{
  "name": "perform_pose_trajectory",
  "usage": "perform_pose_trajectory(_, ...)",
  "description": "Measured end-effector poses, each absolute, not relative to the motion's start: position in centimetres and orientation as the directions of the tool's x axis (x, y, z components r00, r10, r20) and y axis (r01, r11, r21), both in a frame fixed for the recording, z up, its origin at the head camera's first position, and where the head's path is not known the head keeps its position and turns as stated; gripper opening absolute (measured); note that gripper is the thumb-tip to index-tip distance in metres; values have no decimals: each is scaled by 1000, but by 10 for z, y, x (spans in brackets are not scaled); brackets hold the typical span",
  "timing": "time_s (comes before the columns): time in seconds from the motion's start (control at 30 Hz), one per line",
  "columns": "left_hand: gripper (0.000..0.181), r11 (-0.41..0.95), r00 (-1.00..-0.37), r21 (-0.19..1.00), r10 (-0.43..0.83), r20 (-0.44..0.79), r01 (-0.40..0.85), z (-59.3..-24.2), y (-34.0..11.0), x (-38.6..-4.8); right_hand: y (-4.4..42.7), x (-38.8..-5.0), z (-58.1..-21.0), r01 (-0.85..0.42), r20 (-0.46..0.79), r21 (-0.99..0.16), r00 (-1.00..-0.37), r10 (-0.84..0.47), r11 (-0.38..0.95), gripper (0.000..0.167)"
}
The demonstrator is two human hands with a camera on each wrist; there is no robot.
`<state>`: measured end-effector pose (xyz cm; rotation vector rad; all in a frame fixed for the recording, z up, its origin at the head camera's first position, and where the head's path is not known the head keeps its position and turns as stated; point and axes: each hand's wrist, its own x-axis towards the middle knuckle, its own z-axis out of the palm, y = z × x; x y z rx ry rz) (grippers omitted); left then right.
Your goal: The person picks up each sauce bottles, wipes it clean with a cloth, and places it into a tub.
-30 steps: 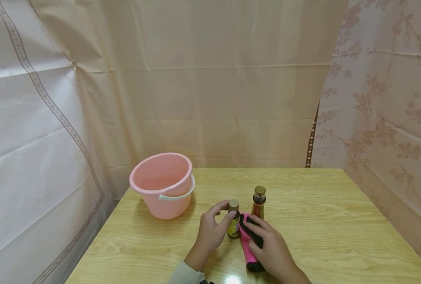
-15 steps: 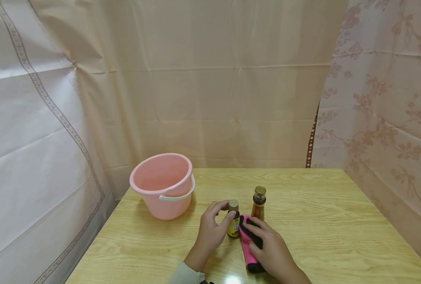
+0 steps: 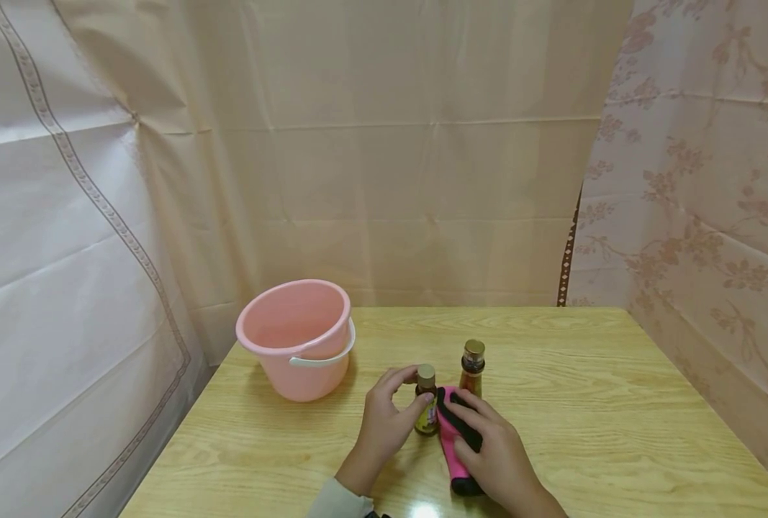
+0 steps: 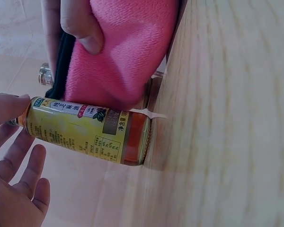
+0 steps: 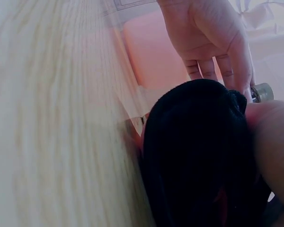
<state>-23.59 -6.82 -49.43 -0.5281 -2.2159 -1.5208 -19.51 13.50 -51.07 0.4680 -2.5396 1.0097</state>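
A small sesame oil bottle point(image 3: 426, 416) with a yellow label and gold cap stands upright on the table. My left hand point(image 3: 386, 417) pinches its neck between thumb and forefinger; in the left wrist view the other fingers spread free of the glass. Against the bottle's right side lies a folded pink plush cloth point(image 3: 450, 439) with black edging, also seen as a pink cloth point(image 4: 123, 52) in the left wrist view. My right hand point(image 3: 497, 450) grips this cloth, whose dark side point(image 5: 194, 151) fills much of the right wrist view. Some right fingers are hidden by it.
Just behind the cloth stands a taller bottle point(image 3: 472, 367) with a gold cap, its lower part hidden. A pink bucket point(image 3: 302, 370) with a pale handle is at the table's left. Curtains point(image 3: 390, 180) hang around the wooden table point(image 3: 591, 403).
The cloth and my right fingers shift slightly down, then back up along the small bottle. My left thumb sits a little lower on it now. The bottle stays in place.
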Motion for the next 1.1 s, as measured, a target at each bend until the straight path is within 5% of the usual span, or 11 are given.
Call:
perform_pose_trajectory(0.57,37,365,-837,765,80,542,530,-492,-68,-234,137,-194,-509,-580,647,-520,-747,-155,626,65)
perform_pose_trajectory(1.1,37,369,-840,766,84,536,526,-489,-68,-232,136,-194,-510,-482,499,-587,-848,-178,650,55)
